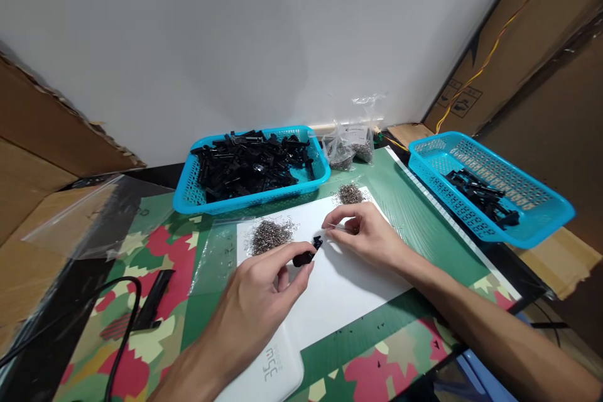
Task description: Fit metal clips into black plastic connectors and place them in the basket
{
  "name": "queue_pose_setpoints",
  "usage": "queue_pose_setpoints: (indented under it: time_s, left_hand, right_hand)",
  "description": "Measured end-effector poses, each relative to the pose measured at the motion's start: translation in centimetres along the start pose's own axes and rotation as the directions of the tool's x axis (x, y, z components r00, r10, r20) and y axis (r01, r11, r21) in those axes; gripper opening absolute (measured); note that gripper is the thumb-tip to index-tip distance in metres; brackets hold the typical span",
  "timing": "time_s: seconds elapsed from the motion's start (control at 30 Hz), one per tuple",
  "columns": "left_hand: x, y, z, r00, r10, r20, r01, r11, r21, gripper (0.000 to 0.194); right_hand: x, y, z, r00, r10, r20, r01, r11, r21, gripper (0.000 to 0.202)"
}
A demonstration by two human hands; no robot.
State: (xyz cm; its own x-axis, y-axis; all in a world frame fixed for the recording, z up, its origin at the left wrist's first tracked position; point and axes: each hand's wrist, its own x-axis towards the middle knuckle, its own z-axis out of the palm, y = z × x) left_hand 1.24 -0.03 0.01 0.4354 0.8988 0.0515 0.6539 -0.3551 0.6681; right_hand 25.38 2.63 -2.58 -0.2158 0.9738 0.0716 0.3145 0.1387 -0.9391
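Observation:
My left hand [268, 289] is closed on a small black plastic part [304, 258], holding it over a white sheet [348, 301]. To its right, my right hand [362, 232] pinches a thin, wire-like metal piece, too small to make out clearly. The fingertips of both hands are a short gap apart. Behind my left hand lies a heap of small metal springs or wire pieces [271, 237]. A smaller heap of similar metal pieces [350, 193] sits just beyond my right hand.
A blue basket [245, 204] full of black plastic parts stands at the back. Another blue basket [541, 213] on the right holds fewer. Clear bags [360, 141] stand between them. A white power bank [277, 370] and a black cable [136, 301] lie in front and left.

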Motion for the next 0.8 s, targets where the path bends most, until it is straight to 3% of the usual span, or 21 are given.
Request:
queue_pose_setpoints:
  time_s: [0.23, 0.8]
  left_hand:
    - [0.2, -0.2, 0.0, 0.995, 0.022, 0.097, -0.022, 1.0, 0.004, 0.029]
    - [0.5, 0.5, -0.2, 0.979, -0.076, 0.191, 0.102, 0.987, -0.128, 0.035]
  right_hand:
    - [-0.3, 0.0, 1.3, 0.998, 0.03, -0.057, -0.03, 1.0, -0.002, 0.027]
    - [-0.5, 0.5, 2.3, 0.995, -0.047, -0.093, 0.04, 0.996, -0.076, 0.018]
